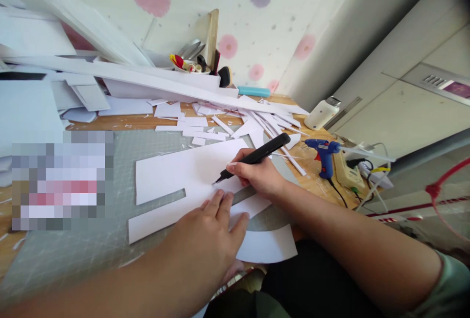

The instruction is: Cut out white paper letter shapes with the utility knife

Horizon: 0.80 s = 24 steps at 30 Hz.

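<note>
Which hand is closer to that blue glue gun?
Right. The right hand, gripping the black knife, is just left of the blue glue gun; the left hand presses the white sheet farther away, nearer the person.

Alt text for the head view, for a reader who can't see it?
The right hand holds a black craft knife with its tip on a white sheet, which the left hand presses flat onto a grey cutting mat. Beyond lie white offcuts and a blue glue gun.
</note>
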{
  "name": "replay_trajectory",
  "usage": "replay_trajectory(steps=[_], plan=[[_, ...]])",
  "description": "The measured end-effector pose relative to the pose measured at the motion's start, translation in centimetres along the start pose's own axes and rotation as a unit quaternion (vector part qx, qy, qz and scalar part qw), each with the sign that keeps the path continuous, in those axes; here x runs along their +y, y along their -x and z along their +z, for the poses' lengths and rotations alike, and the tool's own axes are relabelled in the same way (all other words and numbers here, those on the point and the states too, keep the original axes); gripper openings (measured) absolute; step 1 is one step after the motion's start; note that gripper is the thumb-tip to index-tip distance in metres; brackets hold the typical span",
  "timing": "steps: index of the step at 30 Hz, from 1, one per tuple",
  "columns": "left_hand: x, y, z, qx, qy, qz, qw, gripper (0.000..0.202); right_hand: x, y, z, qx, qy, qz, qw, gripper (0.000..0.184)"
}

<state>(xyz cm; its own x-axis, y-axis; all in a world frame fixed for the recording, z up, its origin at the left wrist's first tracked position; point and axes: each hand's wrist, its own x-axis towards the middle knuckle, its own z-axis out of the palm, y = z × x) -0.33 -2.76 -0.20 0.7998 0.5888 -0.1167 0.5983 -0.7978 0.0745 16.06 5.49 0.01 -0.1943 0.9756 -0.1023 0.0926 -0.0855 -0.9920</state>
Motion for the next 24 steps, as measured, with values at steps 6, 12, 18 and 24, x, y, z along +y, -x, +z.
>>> replay_trajectory(steps=[6, 12, 18, 24], plan=[[-0.2, 0.0, -0.2, 0.012, -0.010, 0.011, 1.000, 0.065, 0.4, -0.1, -0.8, -0.001, 0.004, 0.001, 1.000, 0.026], [-0.1, 0.0, -0.1, 0.031, -0.024, 0.012, 0.999, 0.063, 0.7, -0.1, -1.6, 0.007, -0.004, 0.000, 1.000, 0.027], [-0.1, 0.2, 0.3, 0.071, -0.039, 0.007, 0.997, 0.059, 0.8, -0.1, -2.2, 0.023, -0.006, 0.001, 1.000, 0.025], [-0.2, 0.4, 0.1, 0.066, -0.037, 0.008, 0.997, 0.059, 0.3, 0.0, -2.8, 0.031, -0.017, -0.008, 0.999, 0.026]])
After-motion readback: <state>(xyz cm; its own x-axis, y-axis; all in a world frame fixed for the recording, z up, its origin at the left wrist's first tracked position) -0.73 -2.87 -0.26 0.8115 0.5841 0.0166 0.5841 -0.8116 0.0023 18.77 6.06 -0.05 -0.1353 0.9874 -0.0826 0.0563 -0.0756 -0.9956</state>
